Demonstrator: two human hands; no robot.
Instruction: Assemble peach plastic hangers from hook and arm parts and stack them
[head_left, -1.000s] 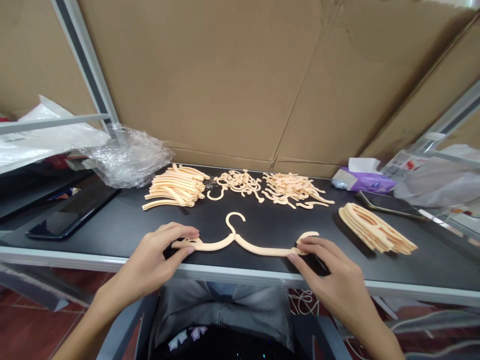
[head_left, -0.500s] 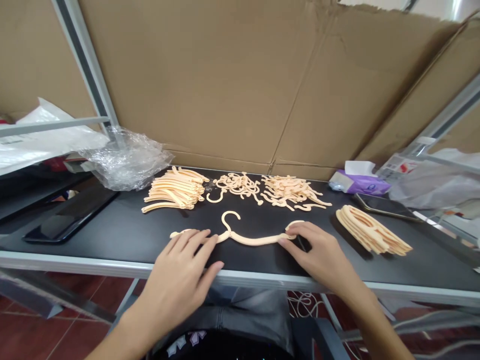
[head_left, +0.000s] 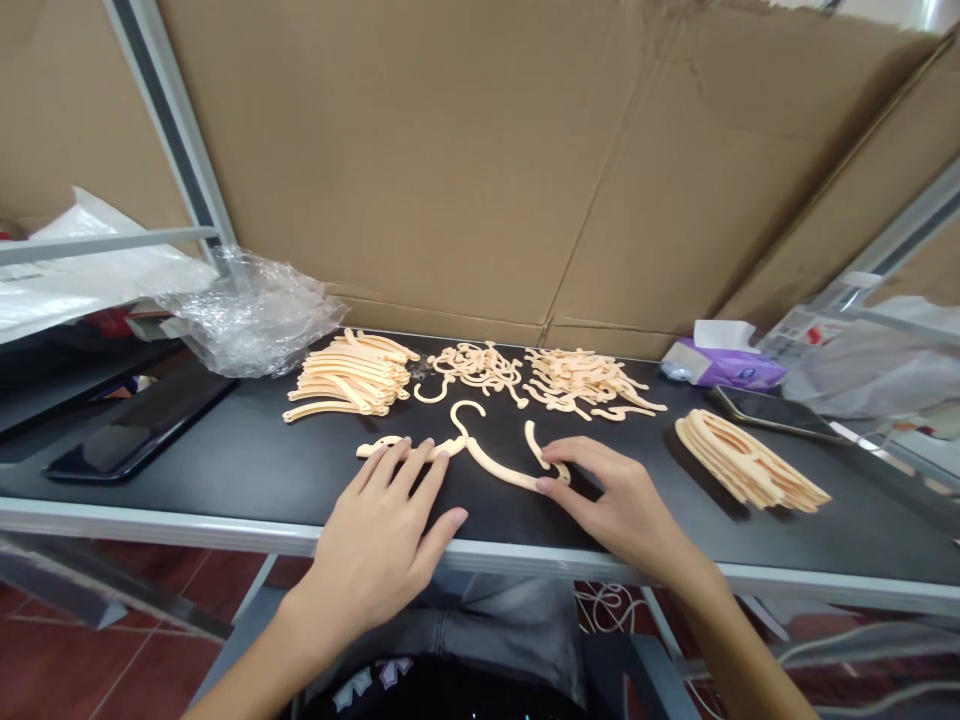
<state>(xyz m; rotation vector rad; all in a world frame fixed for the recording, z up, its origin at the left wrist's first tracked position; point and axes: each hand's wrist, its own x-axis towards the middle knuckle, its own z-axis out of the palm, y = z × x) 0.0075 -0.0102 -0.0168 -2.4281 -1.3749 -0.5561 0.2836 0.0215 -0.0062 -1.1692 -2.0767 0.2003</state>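
Note:
A cream plastic folding clothes hanger lies on the black tabletop, its hook pointing away from me. My left hand rests flat over the hanger's left arm, fingers stretched out and slightly apart, covering part of it. At the other end, my right hand pinches the right arm's tip between thumb and fingers. A short curved end piece sticks up beside those fingers, and its joint is partly hidden. Behind the hanger are a stack of hanger arms, a heap of hooks and a pile of small curved pieces.
Folded hangers are stacked at the right, near a phone and a purple tissue pack. On the left lie a dark phone-like slab and crumpled clear plastic. A cardboard wall closes off the back.
The hanger's right arm has swung downward and its end piece now points up and away. My right hand has moved left with it; my left hand has shifted slightly right.

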